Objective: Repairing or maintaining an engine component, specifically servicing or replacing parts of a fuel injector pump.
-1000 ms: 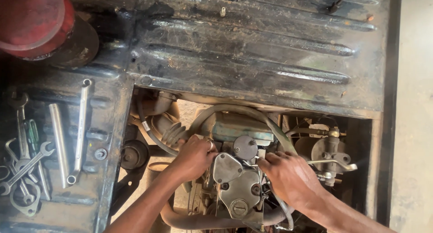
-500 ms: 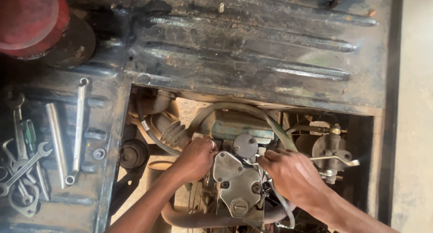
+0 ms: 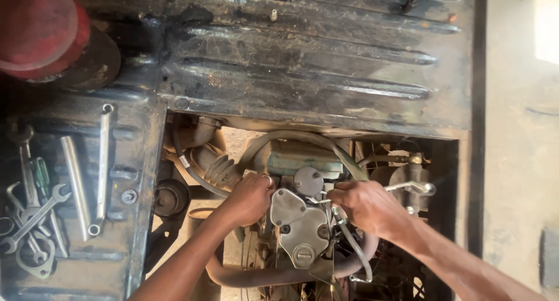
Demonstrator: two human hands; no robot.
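Head view, looking down into an opening in a dark ribbed metal floor panel [image 3: 314,74]. All places given relative to the grey metal engine cover [image 3: 300,228] seated in the middle of that opening.

Left hand [image 3: 249,197]: forearm entered from below and to the left of the cover, angled up toward it. Hand was curled, knuckles up, fingers closed against the parts at the cover's upper left edge. What the fingers gripped was hidden by the hand itself. A ring showed on one finger.

Right hand [image 3: 367,205]: forearm entered from the lower right, crossing toward the cover. Fingers were pinched shut on a thin hose [image 3: 349,243] just beside the cover's upper right corner; the hose ran down along the cover's right side.

Opening contents: round grey cap [image 3: 308,180] just above the cover; ribbed black rubber boot [image 3: 218,170] up and to the left; thick curved hose [image 3: 279,275] passing beneath the cover.

Well left of the cover, on the floor ledge: several spanners [image 3: 35,219] lying loosely overlapped, one long ring spanner [image 3: 102,167] beside them. Far upper left: a red round object [image 3: 41,30].
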